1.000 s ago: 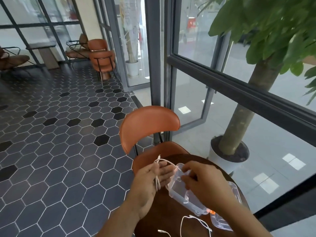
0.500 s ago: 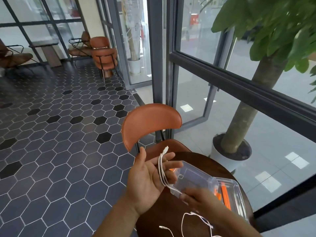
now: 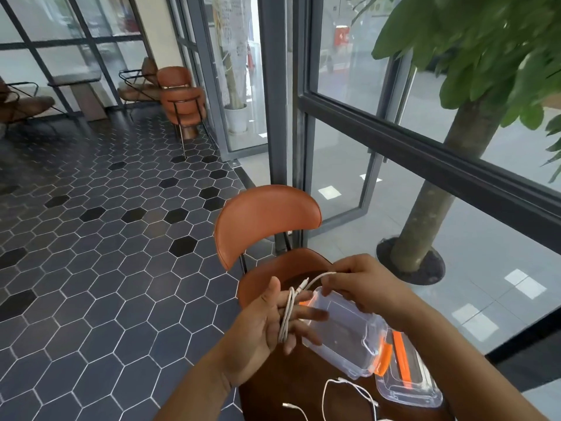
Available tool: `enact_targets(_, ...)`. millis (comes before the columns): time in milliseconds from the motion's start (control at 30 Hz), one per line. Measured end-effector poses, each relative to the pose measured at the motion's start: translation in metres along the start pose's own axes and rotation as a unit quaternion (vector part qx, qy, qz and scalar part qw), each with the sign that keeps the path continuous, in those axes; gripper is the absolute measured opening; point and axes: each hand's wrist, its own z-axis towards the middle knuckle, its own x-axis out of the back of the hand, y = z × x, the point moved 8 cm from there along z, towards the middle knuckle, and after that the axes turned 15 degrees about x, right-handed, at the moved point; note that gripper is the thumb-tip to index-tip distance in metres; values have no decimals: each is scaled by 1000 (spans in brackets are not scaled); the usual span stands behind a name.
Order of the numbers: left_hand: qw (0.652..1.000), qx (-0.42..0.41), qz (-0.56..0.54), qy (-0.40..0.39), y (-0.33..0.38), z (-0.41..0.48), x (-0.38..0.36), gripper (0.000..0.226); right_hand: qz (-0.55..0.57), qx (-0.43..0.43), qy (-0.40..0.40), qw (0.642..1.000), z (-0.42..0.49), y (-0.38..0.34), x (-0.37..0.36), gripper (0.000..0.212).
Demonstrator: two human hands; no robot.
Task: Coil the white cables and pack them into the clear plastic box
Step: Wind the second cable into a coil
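My left hand (image 3: 273,323) is held palm up above the table's left edge, fingers straight, with several loops of a white cable (image 3: 288,311) wound around them. My right hand (image 3: 361,284) pinches the free end of that cable just beyond the left fingertips, over the far rim of the clear plastic box (image 3: 349,338). The box sits open on the dark round table (image 3: 288,378), with orange latches. Its clear lid (image 3: 406,375) lies to its right. Another loose white cable (image 3: 349,393) lies on the table near the front edge.
An orange chair (image 3: 267,220) stands just beyond the table. A potted tree (image 3: 425,214) stands outside the dark-framed window on the right. Hexagon-tiled floor spreads to the left, with more chairs far back.
My right hand rose from the near side of the box to the far side, pulling the cable end up over my left fingertips. The left hand stayed spread with the loops.
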Motion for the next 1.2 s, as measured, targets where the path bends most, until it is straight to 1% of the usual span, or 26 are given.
enact_targets(67, 1000, -23, 1, 17, 3, 1, -1, 88, 59, 13, 27, 998, -7, -13, -6, 26)
enact_targets(100, 999, -33, 5, 31, 5, 2, -2, 83, 77, 27, 35, 996, -10, -20, -10, 27)
enact_targets(133, 998, -41, 5, 47, 7, 3, -3, 77, 69, 50, 43, 995, -13, -28, -14, 28)
enact_targets(167, 997, -47, 3, 64, 7, 3, -3, 70, 26, 80, 43, 995, -16, -36, -19, 30)
enact_targets(200, 996, -53, -7, 74, 7, 4, -4, 67, -44, 110, 33, 992, -19, -42, -27, 34)
enact_targets(267, 994, -52, -51, 78, 2, 6, -4, 70, -217, 149, 0, 965, -25, -41, -48, 44)
enact_targets(300, 993, -47, -82, 77, -1, 8, -4, 72, -278, 160, -14, 947, -29, -37, -59, 46)
enact_targets(367, 985, -44, -149, 77, -2, 11, -5, 74, -330, 177, -14, 927, -38, -34, -75, 51)
enact_targets(433, 973, -53, -209, 77, 1, 13, -5, 77, -354, 170, -5, 920, -44, -33, -83, 56)
enact_targets(500, 959, -63, -265, 73, 4, 14, -3, 78, -334, 127, -3, 934, -47, -19, -84, 65)
enact_targets(567, 945, -69, -315, 57, 6, 11, -1, 80, -293, 106, 8, 950, -51, -4, -83, 84)
enact_targets(600, 937, -76, -337, 43, 8, 9, 0, 81, -254, 103, 10, 962, -54, 4, -83, 83)
enact_targets(633, 931, -85, -353, 30, 11, 7, 1, 83, -190, 94, 2, 977, -57, 12, -83, 70)
enact_targets(667, 926, -92, -367, 12, 14, 4, 0, 85, -109, 67, -15, 992, -59, 26, -86, 51)
enact_targets(700, 923, -97, -372, -4, 16, 3, 1, 87, -27, 26, -43, 998, -61, 42, -90, 36)
enact_targets(733, 924, -96, -370, -17, 18, 1, 1, 89, 33, -1, -70, 997, -60, 55, -92, 30)
enact_targets(800, 934, -78, -345, -45, 18, 0, -2, 91, 25, -16, -106, 994, -55, 75, -84, 29)
enact_targets(900, 952, -45, -291, -86, 12, 1, -7, 94, -53, 1, -112, 992, -34, 89, -54, 21)
enact_targets(967, 964, -10, -243, -107, 6, 4, -9, 96, -89, 16, -111, 990, -19, 86, -31, 20)
enact_targets(1033, 984, 32, -147, -93, 2, 6, -8, 100, -97, 22, -132, 986, -5, 72, -17, 21)
enact_targets(1100, 995, 70, -16, -72, -4, 7, -9, 105, -115, 17, -175, 978, 3, 55, -15, 23)
enact_targets(1167, 988, 109, 103, -38, -10, 9, -8, 108, -155, 16, -197, 968, 11, 34, -15, 24)
enact_targets(1200, 981, 122, 150, -14, -10, 10, -8, 111, -174, 21, -191, 966, 15, 22, -13, 25)
